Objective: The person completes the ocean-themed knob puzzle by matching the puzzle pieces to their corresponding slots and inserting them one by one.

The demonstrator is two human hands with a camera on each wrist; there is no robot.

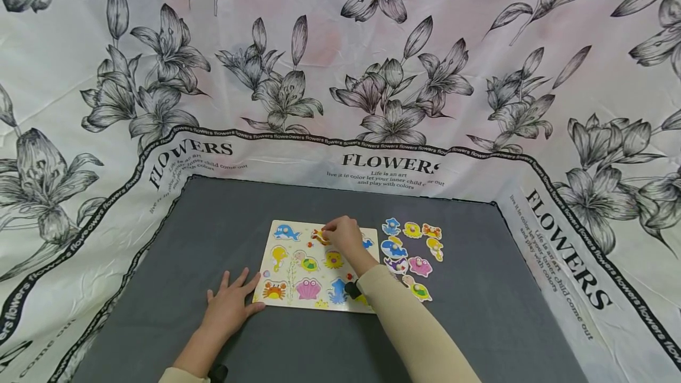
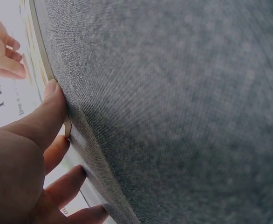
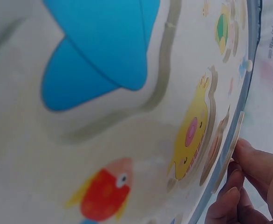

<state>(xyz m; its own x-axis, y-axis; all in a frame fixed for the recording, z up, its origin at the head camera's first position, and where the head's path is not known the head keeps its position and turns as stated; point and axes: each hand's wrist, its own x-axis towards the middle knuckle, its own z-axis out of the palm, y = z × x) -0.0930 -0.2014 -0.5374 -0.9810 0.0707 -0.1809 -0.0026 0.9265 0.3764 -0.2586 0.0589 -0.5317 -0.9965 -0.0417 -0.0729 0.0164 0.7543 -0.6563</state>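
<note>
A pale wooden puzzle board with sea-animal pictures lies on the grey cloth. Over its upper middle, my right hand pinches a thin wooden puzzle piece between thumb and fingers. That piece appears edge-on in the right wrist view, so its picture is hidden. My left hand rests at the board's lower left corner with its fingers spread. In the left wrist view, the left thumb touches the board's edge and a finger meets the corner.
Right of the board lie several loose puzzle pieces, among them a blue whale, a pink shell, a crab and a green turtle. My right forearm crosses the board's lower right corner. Flower-printed fabric borders the table.
</note>
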